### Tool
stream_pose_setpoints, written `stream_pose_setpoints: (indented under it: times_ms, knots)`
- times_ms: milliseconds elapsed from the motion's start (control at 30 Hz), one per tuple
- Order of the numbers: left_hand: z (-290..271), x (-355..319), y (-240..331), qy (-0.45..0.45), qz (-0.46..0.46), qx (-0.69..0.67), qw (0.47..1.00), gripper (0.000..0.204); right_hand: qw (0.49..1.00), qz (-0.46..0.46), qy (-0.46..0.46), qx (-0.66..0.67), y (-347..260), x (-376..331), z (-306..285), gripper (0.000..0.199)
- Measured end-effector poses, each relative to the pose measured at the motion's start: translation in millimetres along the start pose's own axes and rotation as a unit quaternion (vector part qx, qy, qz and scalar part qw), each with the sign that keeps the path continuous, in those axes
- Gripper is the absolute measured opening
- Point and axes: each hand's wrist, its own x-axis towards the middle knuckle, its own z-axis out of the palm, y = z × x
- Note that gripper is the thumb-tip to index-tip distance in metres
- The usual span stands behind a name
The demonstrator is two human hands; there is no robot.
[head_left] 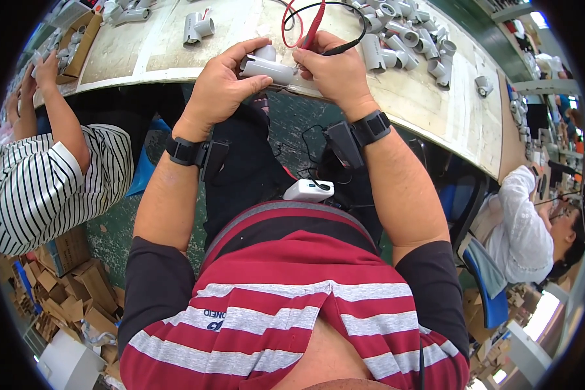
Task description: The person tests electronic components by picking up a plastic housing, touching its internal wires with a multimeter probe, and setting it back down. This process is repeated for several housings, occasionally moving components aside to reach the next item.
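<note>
On worn workbench (435,110), grey fittings (406,39).

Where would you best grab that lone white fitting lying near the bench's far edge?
Probably the white fitting is best gripped across its longer tube body, coming from above. It lies flat on the workbench with bare surface around it; the side stub would get in the way of a sideways pinch.

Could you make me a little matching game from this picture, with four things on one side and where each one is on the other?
Things:
1. white plastic part
2. red and black probes
3. heap of white parts
4. small white box

Places:
A. on the person's lap
B. held in the right hand
C. held in the left hand
D. lying on the bench, right of the hands

Pairs: 1-C, 2-B, 3-D, 4-A
</note>
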Motion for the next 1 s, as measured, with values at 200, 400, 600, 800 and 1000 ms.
stream_pose_setpoints:
  times_ms: [200,400,600,800,1000]
  knots:
    - [-5,3,7,-0.016,-0.01,0.022,1.0,0.061,1.0,-0.006,-0.005,-0.002,-2,1,0,0.014]
    - [-16,18,15,-0.032,0.077,0.174,0.981,0.062,0.999,0.012,0.013,0.027,-1,-4,-1,0.014]
    - [-7,8,10,0.008,0.166,0.341,0.925,0.059,1.0,-0.001,0.014,0.027,1,-3,3,0.014]
    - [27,7,-4,0.051,0.216,0.474,0.852,0.055,0.998,-0.057,0.029,-0.015,19,6,2,0.015]
    - [21,7,-9,0.029,0.215,0.488,0.846,0.048,0.996,-0.079,0.042,-0.025,20,6,5,0.016]
